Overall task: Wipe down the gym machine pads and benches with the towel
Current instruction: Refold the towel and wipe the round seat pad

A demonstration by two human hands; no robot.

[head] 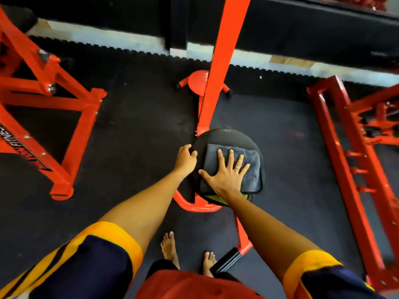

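Head view: my right grip, flat and released, presses the towel; my left grip clasps the pad, steadying it.

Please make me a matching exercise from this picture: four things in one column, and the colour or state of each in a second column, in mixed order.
Things:
1. towel
2. round pad
3. left hand
4. upright post

Descriptions:
a. black, topping the machine
b. orange-red, rising behind the pad
c. grey, pressed flat under the right hand
d. grips the pad's edge

Pairs: 1-c; 2-a; 3-d; 4-b
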